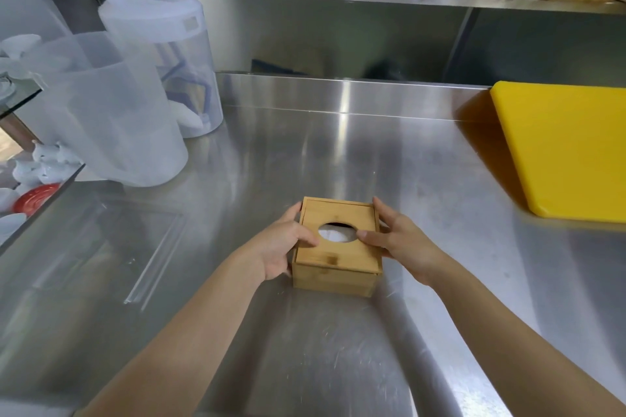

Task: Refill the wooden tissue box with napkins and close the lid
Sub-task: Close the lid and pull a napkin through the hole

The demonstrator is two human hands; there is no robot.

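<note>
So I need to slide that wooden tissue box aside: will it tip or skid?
The wooden tissue box looks low and wide, so tipping seems unlikely. On the smooth steel counter it would probably skid easily. Its lid may slide, so both hands gripping the sides seems sensible.

We saw a big shiny metal table (338, 152) with scratches on its top. A small wooden box (335, 276) sat on it, close to us, near the middle. Its lid (338, 247) had a round hole, and something white showed through. At the right edge lay a thick yellow board (562, 149), flat on the table (part of it ran out of sight). At the back left stood two tall cloudy plastic tubs (111, 112), one just beside the other. The box was well apart from the board and the tubs.
</note>
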